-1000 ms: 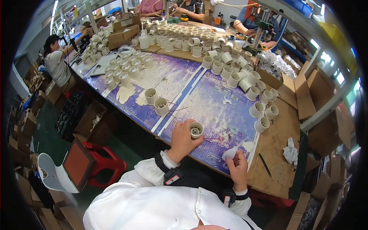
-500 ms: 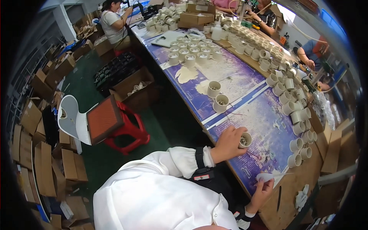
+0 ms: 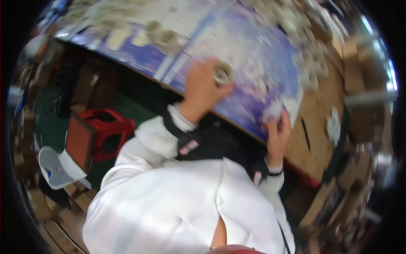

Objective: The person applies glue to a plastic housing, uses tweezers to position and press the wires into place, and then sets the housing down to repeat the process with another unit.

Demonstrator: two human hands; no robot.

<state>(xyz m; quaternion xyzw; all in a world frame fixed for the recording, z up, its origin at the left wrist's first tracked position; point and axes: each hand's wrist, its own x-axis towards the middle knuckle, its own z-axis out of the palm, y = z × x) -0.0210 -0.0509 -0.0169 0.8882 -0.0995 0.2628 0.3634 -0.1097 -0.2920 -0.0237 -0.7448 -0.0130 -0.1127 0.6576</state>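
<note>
My left hand (image 3: 205,86) is curled round a small cream round cup (image 3: 223,73) near the table's front edge. Something small and dark sits inside that cup; blur hides what it is. To the right, my right hand (image 3: 279,131) pinches a small whitish object (image 3: 273,111) between thumb and fingers, just over the table edge. Its kind cannot be made out. Two more cream cups (image 3: 168,37) stand farther back on the purple-and-white stained table (image 3: 249,55), left of the cup I hold.
Many cream cups (image 3: 311,76) crowd the table's right side. On the bare wooden section lie a thin black stick (image 3: 305,134) and a crumpled white tissue (image 3: 333,127). A red stool (image 3: 111,129) and a white-backed chair (image 3: 53,169) stand at the left; cardboard boxes surround the area.
The view has swung, shifting the table up and left with motion blur. My left hand keeps the cup, and my right hand keeps the whitish object. The co-workers have left the clear view.
</note>
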